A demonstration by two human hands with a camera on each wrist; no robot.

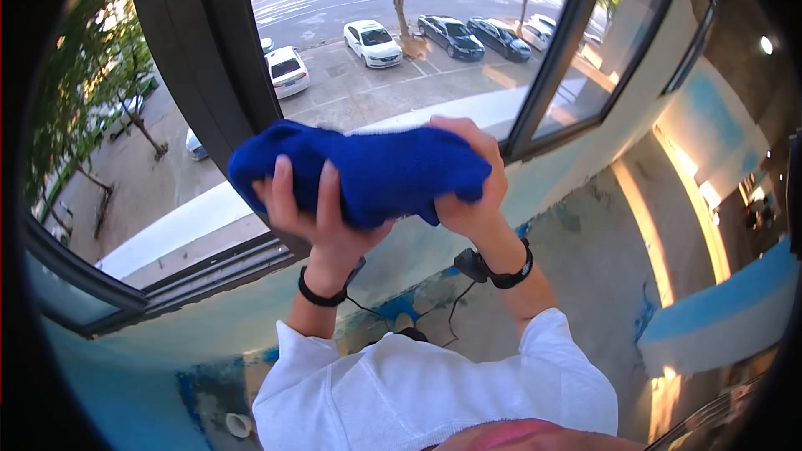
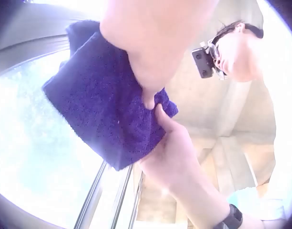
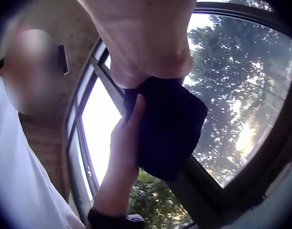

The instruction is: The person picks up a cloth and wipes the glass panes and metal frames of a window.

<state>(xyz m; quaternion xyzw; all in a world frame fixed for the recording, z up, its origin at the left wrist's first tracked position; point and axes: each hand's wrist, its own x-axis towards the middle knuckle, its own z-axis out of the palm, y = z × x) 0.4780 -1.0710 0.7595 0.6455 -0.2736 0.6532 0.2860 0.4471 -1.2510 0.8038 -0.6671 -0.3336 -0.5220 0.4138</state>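
A folded, bunched blue towel (image 1: pixel 384 169) is held up in front of the window, between both hands. My left hand (image 1: pixel 322 217) grips its left part, with fingers spread over the near face. At the right end my right hand (image 1: pixel 478 179) holds the towel between thumb and fingers. Seen from the left wrist, the terry towel (image 2: pixel 103 100) hangs with a loose lower corner, and the right hand's thumb (image 2: pixel 166 120) presses its edge. In the right wrist view the towel (image 3: pixel 169 129) looks nearly black, and the left hand (image 3: pixel 124 138) lies along its side.
A dark window frame (image 1: pixel 200 50) stands right behind the towel, with a sill track (image 1: pixel 217 271) below it. Outside are parked cars (image 1: pixel 372 43) and trees. Thin cables (image 1: pixel 455 309) hang from the wrist cameras. A blue-and-white ledge (image 1: pixel 718 309) is at the right.
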